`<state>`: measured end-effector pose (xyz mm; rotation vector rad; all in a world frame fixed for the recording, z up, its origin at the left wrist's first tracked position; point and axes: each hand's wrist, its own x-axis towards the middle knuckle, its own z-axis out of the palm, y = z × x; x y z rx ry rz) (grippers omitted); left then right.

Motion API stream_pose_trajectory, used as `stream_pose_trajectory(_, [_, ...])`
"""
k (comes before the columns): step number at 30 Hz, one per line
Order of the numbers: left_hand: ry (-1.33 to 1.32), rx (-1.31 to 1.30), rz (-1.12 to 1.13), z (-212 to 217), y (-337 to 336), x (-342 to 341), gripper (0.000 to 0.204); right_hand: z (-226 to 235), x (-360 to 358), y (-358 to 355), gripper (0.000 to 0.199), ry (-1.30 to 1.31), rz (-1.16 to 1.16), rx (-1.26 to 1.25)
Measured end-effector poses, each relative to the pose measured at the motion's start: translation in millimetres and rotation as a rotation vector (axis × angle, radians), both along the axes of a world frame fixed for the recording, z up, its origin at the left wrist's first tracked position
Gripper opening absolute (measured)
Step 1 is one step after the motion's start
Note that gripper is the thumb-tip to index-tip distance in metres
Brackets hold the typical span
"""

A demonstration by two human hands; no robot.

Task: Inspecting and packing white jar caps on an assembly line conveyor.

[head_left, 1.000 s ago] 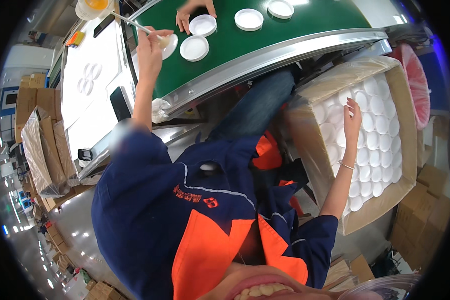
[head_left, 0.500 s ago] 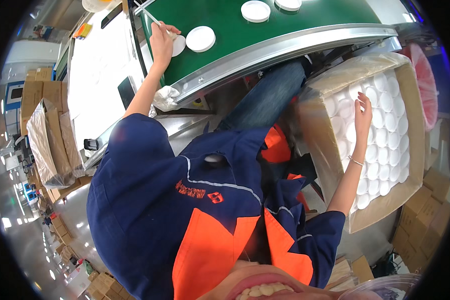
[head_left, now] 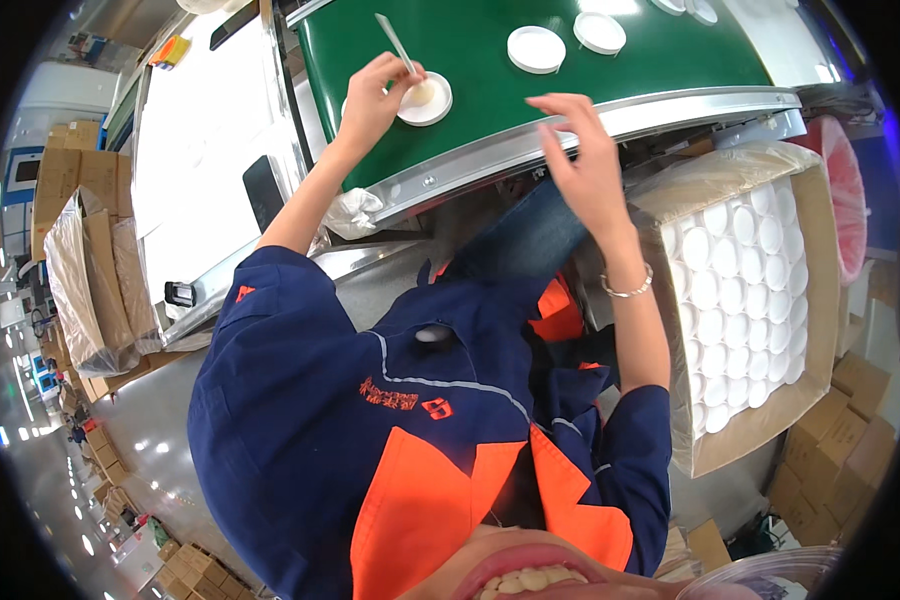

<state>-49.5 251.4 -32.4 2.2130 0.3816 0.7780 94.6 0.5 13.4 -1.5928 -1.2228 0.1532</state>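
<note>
My left hand is closed on a thin white stick, which slants up past the fingers. Under its fingertips, a pale round piece lies over a shallow white round lid on the green conveyor belt; whether it is joined to the stick is hidden. Another white edge shows just left of that hand. Nothing is in my right hand, which hovers by the belt's metal rail with its fingers apart. Two more white lids, one nearer and one farther, sit further right on the belt.
To the right stands a plastic-lined cardboard box packed with rows of white round pieces. A white table on the left bears a dark phone and an orange-yellow tape dispenser. The metal rail edges the belt.
My right hand has left the box and come leftward to the belt's rail. The left hand with the stick has shifted right to a lid, and the view has tilted slightly.
</note>
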Motion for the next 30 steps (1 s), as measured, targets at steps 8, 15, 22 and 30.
stream_pose_trajectory(8, [-0.227,-0.424,0.078,0,8,-13,0.008,-29,-19,86,0.051,-0.178,0.066,-0.127])
stream_pose_trajectory(15, [0.114,0.112,0.022,-7,6,-23,0.008,-64,-35,139,0.104,-0.402,0.074,-0.198])
stream_pose_trajectory(22, [-0.243,-0.108,0.221,18,19,-35,0.009,-64,-36,139,0.104,-0.348,0.092,-0.179])
stream_pose_trajectory(30, [0.254,0.109,0.281,-3,33,-66,0.013,-59,-10,126,0.086,-0.407,-0.129,-0.245])
